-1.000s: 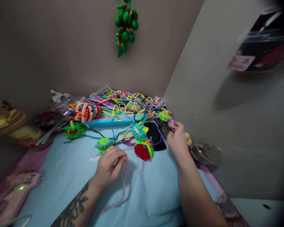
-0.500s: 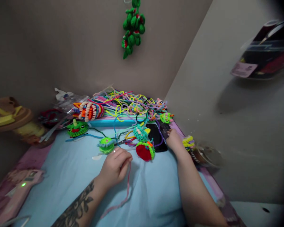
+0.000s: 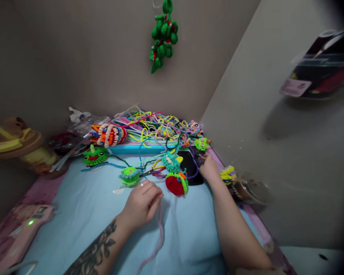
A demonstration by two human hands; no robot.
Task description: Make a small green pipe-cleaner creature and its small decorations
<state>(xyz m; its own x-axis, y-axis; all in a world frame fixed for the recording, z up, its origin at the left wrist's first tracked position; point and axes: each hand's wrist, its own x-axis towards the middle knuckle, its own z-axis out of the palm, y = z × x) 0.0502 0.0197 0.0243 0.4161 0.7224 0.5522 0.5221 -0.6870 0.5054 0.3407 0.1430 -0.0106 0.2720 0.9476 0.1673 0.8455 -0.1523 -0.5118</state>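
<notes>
One pink strand (image 3: 161,229) pinched in left hand (image 3: 141,203), left of black phone (image 3: 191,168); right hand (image 3: 210,169) beside phone, grip unclear; pouch label (image 3: 295,87) illegible.

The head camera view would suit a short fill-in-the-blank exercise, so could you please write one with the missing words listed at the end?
1. The strand pinched by the left hand is ____ in color.
2. The hand nearer the black slab is the person's ____ one.
3. The leafy tattoo is on the person's ____ forearm.
4. The small light on the pink device glows ____.

Missing words: pink; right; left; green.
</notes>
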